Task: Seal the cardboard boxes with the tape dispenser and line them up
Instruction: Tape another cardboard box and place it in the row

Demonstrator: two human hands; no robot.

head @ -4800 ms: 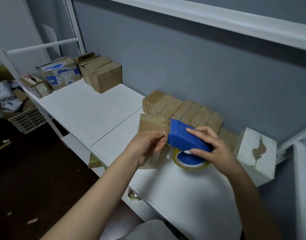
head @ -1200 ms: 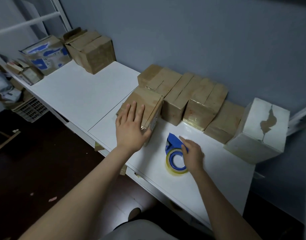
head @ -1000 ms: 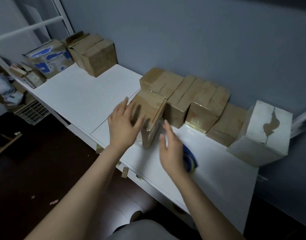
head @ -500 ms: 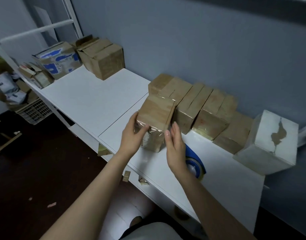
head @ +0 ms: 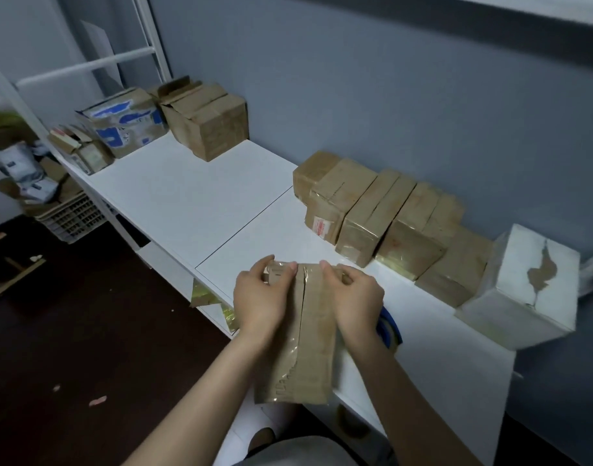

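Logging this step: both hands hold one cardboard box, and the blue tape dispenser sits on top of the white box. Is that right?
Not quite. The head view shows the tape dispenser lying on the table, partly hidden behind the right hand, not on the white box. That hand and the left hand do hold the cardboard box.

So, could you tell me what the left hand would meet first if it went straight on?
The left hand would probably meet the row's end box first, across bare table; depth is unclear.
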